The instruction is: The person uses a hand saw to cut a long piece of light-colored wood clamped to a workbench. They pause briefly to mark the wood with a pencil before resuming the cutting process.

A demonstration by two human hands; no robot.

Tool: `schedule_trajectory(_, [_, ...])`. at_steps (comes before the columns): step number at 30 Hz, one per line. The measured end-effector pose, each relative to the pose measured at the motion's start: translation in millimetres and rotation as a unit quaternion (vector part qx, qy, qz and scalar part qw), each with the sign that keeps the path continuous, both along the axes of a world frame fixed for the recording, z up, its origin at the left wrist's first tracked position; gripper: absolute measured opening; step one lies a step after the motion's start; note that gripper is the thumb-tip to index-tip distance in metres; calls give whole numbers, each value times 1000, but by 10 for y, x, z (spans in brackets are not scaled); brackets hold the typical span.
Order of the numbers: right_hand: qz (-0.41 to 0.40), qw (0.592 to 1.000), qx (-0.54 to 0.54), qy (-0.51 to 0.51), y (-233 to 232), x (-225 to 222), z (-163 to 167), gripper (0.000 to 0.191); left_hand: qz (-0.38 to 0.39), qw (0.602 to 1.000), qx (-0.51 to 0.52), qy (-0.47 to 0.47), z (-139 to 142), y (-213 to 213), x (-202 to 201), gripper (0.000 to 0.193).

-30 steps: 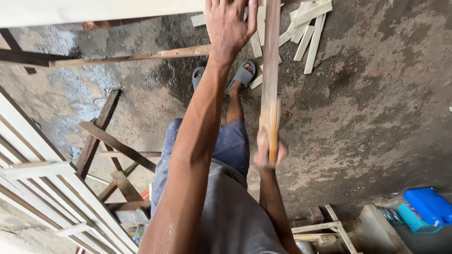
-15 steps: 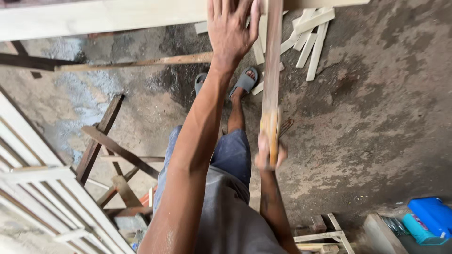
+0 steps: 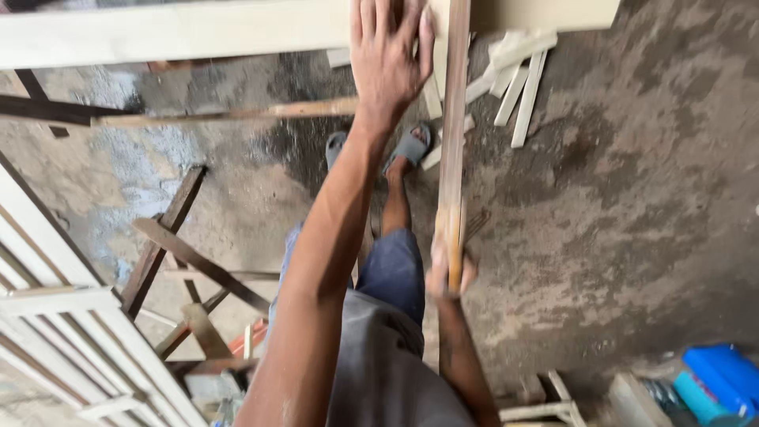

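1. Looking down from the head camera, the left hand (image 3: 389, 59) reaches up with fingers spread wide and flat; the fingertips are cut off by the top edge of the picture, so contact with the pale board (image 3: 174, 32) above cannot be confirmed.
2. The right hand (image 3: 449, 277) is closed around the lower end of a long wooden strip (image 3: 455, 142). The fingers are blurred and partly hidden behind the strip; only the grip itself is clear.
3. The wooden strip is narrow, straight and brown, with a lighter yellowish end at the hand. It runs upward past the left hand, just beside it, and its upper end is cut off at the top edge.
4. The pale board is broad, smooth and cream-coloured; it spans the top of the view and both ends are out of frame.
5. Loose offcuts (image 3: 518, 87) of pale wood lie on the floor (image 3: 632, 198) near the strip. The floor is rough, grey, stained concrete.
6. Two grey sandals (image 3: 411, 146) show below the left wrist; the arm partly hides one.
7. A white slatted frame (image 3: 71, 332) is cropped at the lower left, beside dark wooden battens (image 3: 170, 229).
8. A blue container (image 3: 723, 375) at the lower right is cut off and hard to identify.
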State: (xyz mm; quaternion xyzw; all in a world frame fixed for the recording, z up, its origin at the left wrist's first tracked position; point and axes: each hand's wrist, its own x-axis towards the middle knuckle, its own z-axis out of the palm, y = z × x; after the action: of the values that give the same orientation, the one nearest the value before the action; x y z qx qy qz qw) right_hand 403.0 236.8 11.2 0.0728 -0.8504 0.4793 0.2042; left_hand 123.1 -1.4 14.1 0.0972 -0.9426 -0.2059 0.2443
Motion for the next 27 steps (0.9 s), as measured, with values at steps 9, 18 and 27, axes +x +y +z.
schedule_trajectory(9, [-12, 995, 64, 69, -349, -938, -533, 34, -33, 998, -2, -56, -354, 4, -2, 34])
schedule_trajectory(18, [39, 991, -108, -69, 5, 227, 233, 24, -19, 999, 25, -42, -189, 14, 2, 33])
schedule_trajectory(27, [-23, 997, 58, 53, -504, -1289, -684, 26, -17, 998, 40, -48, -233, 49, 43, 30])
